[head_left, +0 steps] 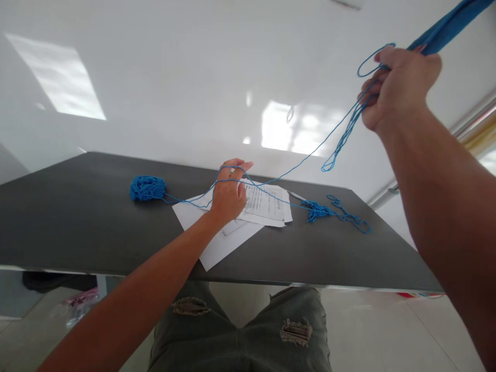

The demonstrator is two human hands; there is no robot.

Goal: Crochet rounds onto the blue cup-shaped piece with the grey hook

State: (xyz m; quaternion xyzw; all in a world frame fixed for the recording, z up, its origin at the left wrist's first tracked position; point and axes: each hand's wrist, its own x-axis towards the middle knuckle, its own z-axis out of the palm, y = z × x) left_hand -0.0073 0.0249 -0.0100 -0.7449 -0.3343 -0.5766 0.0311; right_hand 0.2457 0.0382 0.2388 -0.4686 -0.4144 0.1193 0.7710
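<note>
Raised at the upper right, my right hand [399, 85] is closed around blue yarn [346, 129], with loops dangling below its fingers. One strand slants from it down to my left hand [228, 194], which hovers over the papers with fingers extended and thumb apart. Strands cross the back of the left fingers, and what lies under its palm is hidden. A ball of blue yarn [147, 188] rests on the dark table to the left. To the right is a loose tangle of blue yarn [318, 210]. Beside my right wrist a blue cloth-like length [449, 28] runs out of view.
White sheets of paper [220, 248] and a printed sheet [267, 204] lie on the dark table [77, 227]. A thin pale pen-like stick [297, 196] is near the tangle. Behind the table stands a glossy white wall [174, 93]. My knees are below the front edge.
</note>
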